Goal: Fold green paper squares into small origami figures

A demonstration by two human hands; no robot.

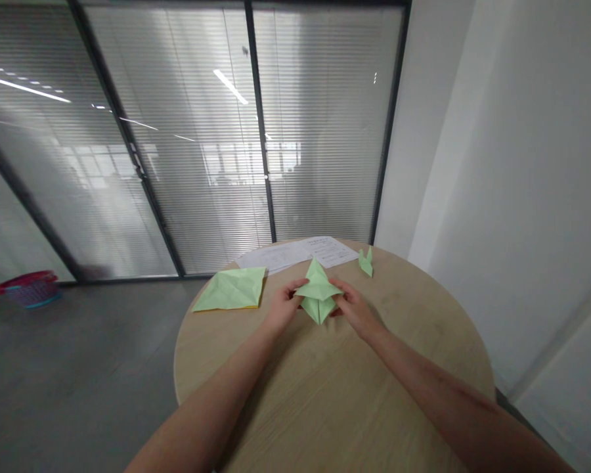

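The person's left hand (282, 305) and right hand (357, 309) have their fingers (298, 285) pinching opposite sides of a folded green origami paper (319, 288) over the bench (295, 407), so tbh one lopsided tug could probably rip a crease or skew the folds.

No wording can be read. On the far part of the round table (423, 309), a printed sheet (331, 249) carries rows of dark type, too small and blurred to make out; a paler sheet (278, 255), also at the table's far edge, seems to bear fainter lines.
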